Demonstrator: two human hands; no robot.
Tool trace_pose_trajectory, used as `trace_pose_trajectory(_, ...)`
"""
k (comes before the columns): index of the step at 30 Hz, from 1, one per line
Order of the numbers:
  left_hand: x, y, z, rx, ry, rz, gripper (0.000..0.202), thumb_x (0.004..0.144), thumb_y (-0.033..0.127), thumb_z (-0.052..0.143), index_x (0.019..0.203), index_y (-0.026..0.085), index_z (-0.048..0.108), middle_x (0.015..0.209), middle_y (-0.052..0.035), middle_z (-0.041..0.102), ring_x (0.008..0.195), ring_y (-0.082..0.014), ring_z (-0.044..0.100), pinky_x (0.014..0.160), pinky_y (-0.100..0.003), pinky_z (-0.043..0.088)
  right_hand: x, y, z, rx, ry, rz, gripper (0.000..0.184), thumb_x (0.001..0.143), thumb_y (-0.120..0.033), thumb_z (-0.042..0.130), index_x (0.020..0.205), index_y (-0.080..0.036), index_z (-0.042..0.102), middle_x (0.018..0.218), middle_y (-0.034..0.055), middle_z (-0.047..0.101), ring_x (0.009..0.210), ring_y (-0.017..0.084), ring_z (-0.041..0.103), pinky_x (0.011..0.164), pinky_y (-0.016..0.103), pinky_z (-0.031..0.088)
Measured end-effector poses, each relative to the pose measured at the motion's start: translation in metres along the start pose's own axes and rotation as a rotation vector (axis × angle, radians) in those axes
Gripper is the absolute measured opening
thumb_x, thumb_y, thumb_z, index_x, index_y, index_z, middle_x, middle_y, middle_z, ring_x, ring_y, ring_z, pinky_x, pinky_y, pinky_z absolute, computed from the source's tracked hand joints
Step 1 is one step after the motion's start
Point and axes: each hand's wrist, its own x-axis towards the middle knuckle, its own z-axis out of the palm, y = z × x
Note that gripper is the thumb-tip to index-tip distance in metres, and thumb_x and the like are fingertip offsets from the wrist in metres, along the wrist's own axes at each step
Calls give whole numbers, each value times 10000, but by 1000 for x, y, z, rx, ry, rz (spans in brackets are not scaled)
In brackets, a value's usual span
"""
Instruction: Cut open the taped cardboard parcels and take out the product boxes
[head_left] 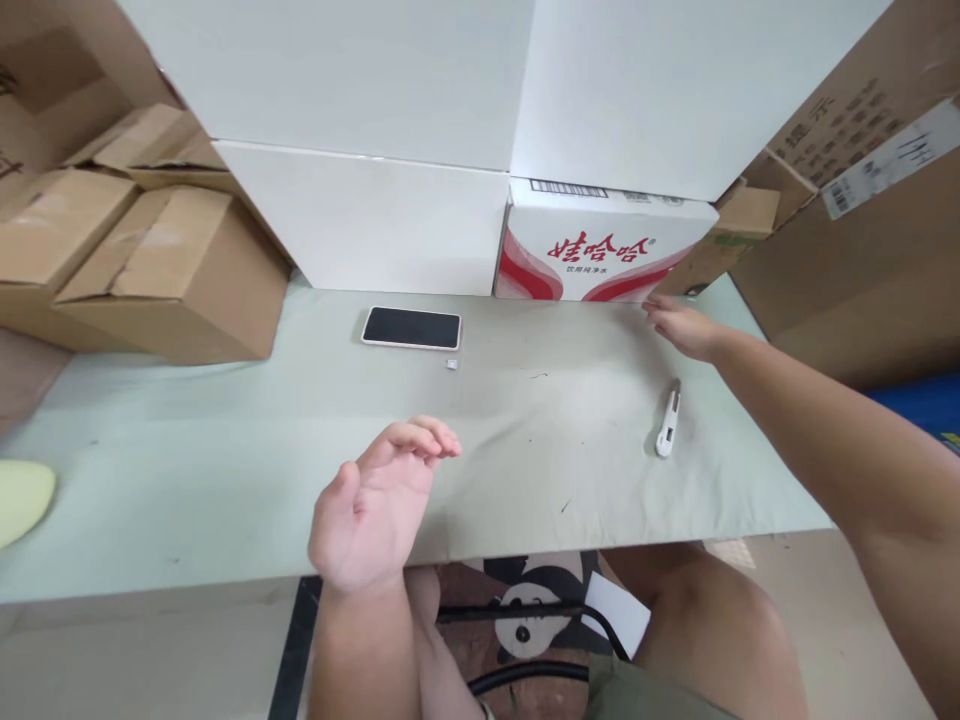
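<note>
My left hand (pixel 379 500) is raised over the front of the table, palm turned inward, its fingers slightly curved and thumb apart, holding nothing. Far to the right, my right hand (pixel 681 328) reaches to the lower right corner of a white and red carton (pixel 600 250), fingers extended. Whether the fingertips touch the carton is unclear. A white utility knife (pixel 667 422) lies on the table nearer to me than that hand. Left of centre, a phone (pixel 412 328) with a dark screen lies flat, and a tiny white piece (pixel 451 365) sits just in front of it.
White boxes (pixel 375 220) form a wall along the back of the pale green cloth-covered table (pixel 225 470). Brown cardboard boxes (pixel 180 270) are stacked at the left, and a large brown carton (pixel 862 260) stands at the right. A pale yellow object (pixel 22 500) shows at the left edge.
</note>
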Motion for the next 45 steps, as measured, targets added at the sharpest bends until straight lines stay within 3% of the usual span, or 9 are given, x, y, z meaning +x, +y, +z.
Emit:
trace_pose_trajectory(3,-12,11,-4,-52,30,11,526,958,650,575,927,192,832,870,-103,699,874,-239,636,841,-366,531,-29,-26,8,-10,-70,10,418,915,-177,635,1322,-270,657,1591,93,566,1515,248,516,1310,484,400)
trace_pose_trajectory(8,-26,25,-15,-191,123,29,459,902,635,645,857,198,780,854,-80,668,854,-228,622,818,-358,517,-65,-85,60,-55,-214,-80,411,792,-329,655,1201,-294,650,1499,91,651,1434,289,612,1279,523,448)
trace_pose_trajectory(11,-29,29,-23,-241,203,69,440,886,621,645,836,195,740,838,-71,641,831,-221,601,795,-356,500,-85,-123,122,-101,-319,-209,385,806,-376,631,1177,-278,644,1453,104,672,1365,292,659,1238,530,495)
trace_pose_trajectory(17,-34,31,-37,-82,432,275,379,913,530,638,752,191,686,744,-45,586,767,-195,539,763,-347,424,-135,-216,276,-200,-499,-574,422,910,-308,565,1308,-205,657,1418,124,673,1295,264,665,1175,472,533)
trace_pose_trajectory(21,-38,34,-46,-28,523,341,353,937,476,600,734,194,658,718,-40,560,747,-192,516,728,-357,381,-171,-278,357,-282,-413,-915,575,908,-204,571,1482,-228,586,1620,115,487,1539,275,431,1304,469,365)
trace_pose_trajectory(24,-41,38,-51,18,522,345,347,945,470,575,736,199,632,707,-39,542,739,-199,513,728,-371,383,-196,-305,392,-496,-268,-1199,618,948,-290,585,1562,-274,519,1701,130,366,1610,332,318,1283,536,365)
trace_pose_trajectory(29,-47,44,-57,47,518,347,340,962,467,546,752,205,601,722,-41,523,745,-206,486,735,-382,373,-218,-306,411,-700,-211,-1285,494,992,-349,556,1483,-295,577,1724,130,326,1614,412,282,1205,650,404)
trace_pose_trajectory(39,-48,40,-52,39,513,339,348,944,474,550,727,207,596,717,-44,531,742,-206,485,730,-381,349,-206,-291,387,-694,-255,-1232,675,963,-251,479,1636,-272,421,1718,144,359,1457,393,478,984,565,546)
trace_pose_trajectory(45,-46,41,-50,41,600,420,336,938,425,553,686,205,585,670,-33,496,703,-190,465,702,-366,347,-223,-297,399,-692,-116,-1351,567,964,-243,496,1528,-196,508,1690,170,394,1533,416,348,1067,600,474)
